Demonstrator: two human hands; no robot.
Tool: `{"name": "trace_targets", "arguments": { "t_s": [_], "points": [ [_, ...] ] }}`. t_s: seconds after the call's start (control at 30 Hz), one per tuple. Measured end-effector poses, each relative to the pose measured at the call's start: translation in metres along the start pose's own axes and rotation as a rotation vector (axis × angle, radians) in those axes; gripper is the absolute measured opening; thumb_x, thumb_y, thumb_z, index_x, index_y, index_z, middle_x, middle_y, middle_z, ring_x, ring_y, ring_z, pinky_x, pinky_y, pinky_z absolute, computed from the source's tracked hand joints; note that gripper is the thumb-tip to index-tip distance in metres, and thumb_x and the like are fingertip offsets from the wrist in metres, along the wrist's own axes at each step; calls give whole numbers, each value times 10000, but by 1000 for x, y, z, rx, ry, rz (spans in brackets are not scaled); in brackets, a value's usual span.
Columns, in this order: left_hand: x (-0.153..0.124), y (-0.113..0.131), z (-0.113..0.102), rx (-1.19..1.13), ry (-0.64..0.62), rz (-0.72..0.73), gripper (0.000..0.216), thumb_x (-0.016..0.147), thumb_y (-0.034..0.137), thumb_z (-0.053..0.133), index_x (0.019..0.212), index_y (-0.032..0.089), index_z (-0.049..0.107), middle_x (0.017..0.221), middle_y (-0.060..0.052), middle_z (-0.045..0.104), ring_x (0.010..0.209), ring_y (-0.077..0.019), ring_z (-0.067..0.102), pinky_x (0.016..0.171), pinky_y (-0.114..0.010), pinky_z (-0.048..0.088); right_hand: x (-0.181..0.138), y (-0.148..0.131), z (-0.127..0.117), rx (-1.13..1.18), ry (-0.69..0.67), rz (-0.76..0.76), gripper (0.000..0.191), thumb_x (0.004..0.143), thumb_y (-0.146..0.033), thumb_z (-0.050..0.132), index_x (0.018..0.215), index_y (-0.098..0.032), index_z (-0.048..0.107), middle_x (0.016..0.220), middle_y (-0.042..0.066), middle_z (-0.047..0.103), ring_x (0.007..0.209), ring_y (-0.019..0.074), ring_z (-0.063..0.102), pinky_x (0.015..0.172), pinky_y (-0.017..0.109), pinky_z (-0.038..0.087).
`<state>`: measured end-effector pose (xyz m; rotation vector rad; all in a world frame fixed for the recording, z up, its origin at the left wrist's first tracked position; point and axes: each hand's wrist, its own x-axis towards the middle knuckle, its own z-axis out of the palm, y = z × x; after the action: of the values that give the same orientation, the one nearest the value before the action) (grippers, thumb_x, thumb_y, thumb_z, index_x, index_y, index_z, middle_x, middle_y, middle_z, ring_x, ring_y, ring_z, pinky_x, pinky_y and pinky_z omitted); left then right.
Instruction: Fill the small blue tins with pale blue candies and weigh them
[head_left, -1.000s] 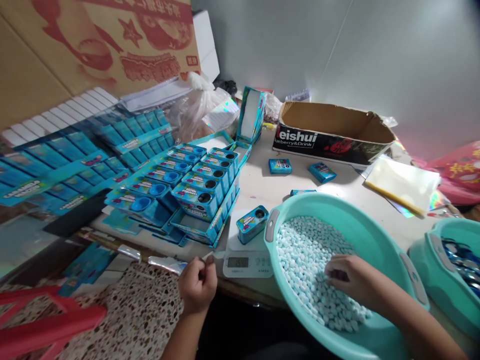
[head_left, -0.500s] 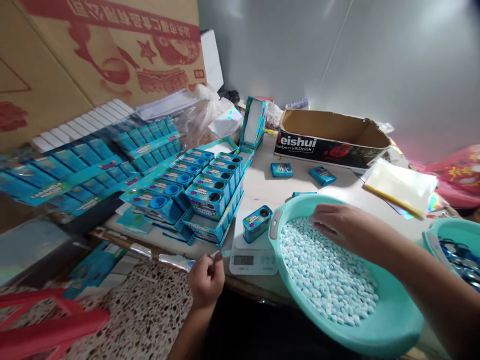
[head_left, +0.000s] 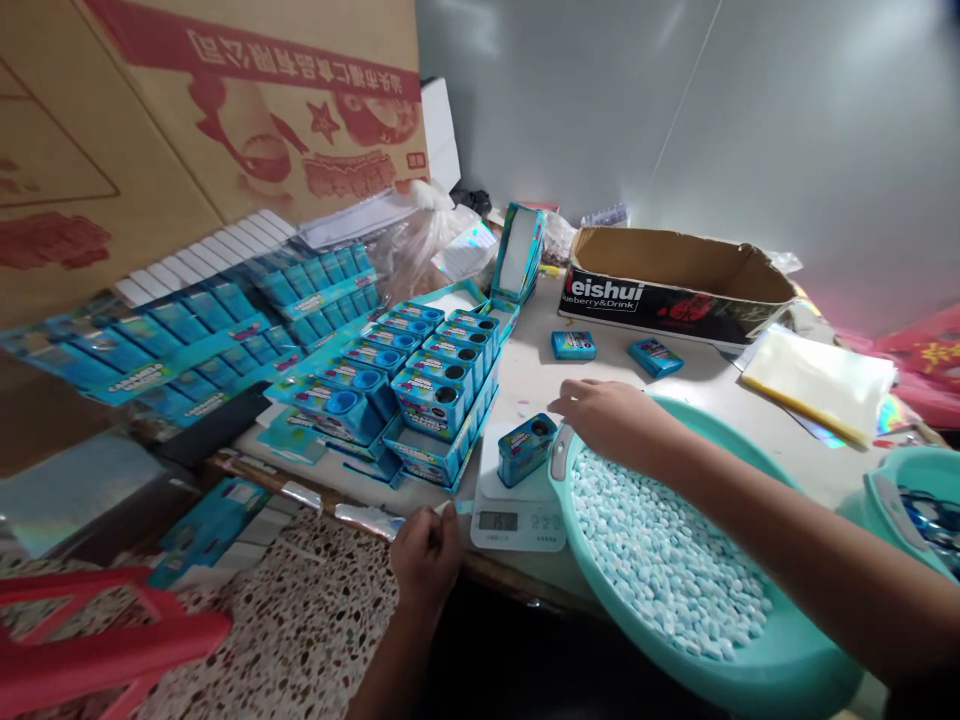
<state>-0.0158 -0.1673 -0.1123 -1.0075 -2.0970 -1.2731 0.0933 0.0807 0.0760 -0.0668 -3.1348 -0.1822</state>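
Note:
A blue tin with a round dark opening on top rests tilted on a white digital scale. My right hand hovers just beside the tin's top, fingers pressed together and pointing left; what they hold, if anything, is hidden. Below that forearm, a mint-green basin holds many small pale-blue candies. At the table's front edge, left of the scale, my left hand is closed, with a small pale bit showing by the thumb that I cannot identify.
Open blue tins stand in display boxes left of the scale. Wrapped packs lie farther left. An open carton and two blue tins sit behind. Another green tub is at right; a red stool is below left.
My right hand has moved left from over the candies to beside the tin on the scale. My left hand stays closed near the scale. The whole view has shifted slightly.

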Motion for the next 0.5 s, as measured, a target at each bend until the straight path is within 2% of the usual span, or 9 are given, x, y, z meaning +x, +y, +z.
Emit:
{"name": "trace_targets", "arguments": {
  "t_s": [0.1, 0.2, 0.33, 0.43, 0.5],
  "points": [
    [-1, 0, -1, -13, -17, -7, 408, 877, 161, 591, 570, 200, 326, 511, 68, 324, 451, -78, 347, 487, -240, 281, -23, 7, 1, 44, -43, 54, 267, 890, -91, 457, 995, -170, 689, 938, 80, 649, 813, 175, 605, 686, 294, 436],
    [-2, -2, -2, -33, -28, -7, 399, 864, 148, 601, 570, 201, 336, 513, 66, 328, 459, -82, 347, 493, -242, 283, -51, 14, 3, 133, -74, 119, 254, 930, -174, 450, 1000, -189, 694, 991, 82, 669, 851, 202, 628, 718, 328, 471],
    [-5, -5, -2, -46, -31, -1, 376, 853, 133, 607, 583, 207, 357, 525, 56, 356, 477, -91, 367, 500, -251, 292, -84, 17, 23, 257, -176, 198, 267, 958, -283, 454, 1095, -212, 672, 1089, 96, 664, 893, 241, 648, 749, 386, 514],
    [-5, -5, -3, -49, -40, 5, 375, 850, 115, 606, 590, 210, 352, 531, 54, 357, 479, -90, 367, 500, -253, 296, -99, 15, 37, 369, -279, 171, 249, 934, -280, 508, 1126, -231, 658, 1119, 84, 657, 919, 237, 652, 789, 390, 530],
    [-4, -4, -3, -53, -45, 13, 381, 848, 104, 607, 592, 210, 345, 531, 54, 352, 483, -90, 372, 507, -253, 302, -100, 15, 36, 402, -223, 153, 220, 947, -270, 483, 1037, -230, 680, 1034, 72, 675, 864, 209, 654, 745, 352, 527]
  ]
}}
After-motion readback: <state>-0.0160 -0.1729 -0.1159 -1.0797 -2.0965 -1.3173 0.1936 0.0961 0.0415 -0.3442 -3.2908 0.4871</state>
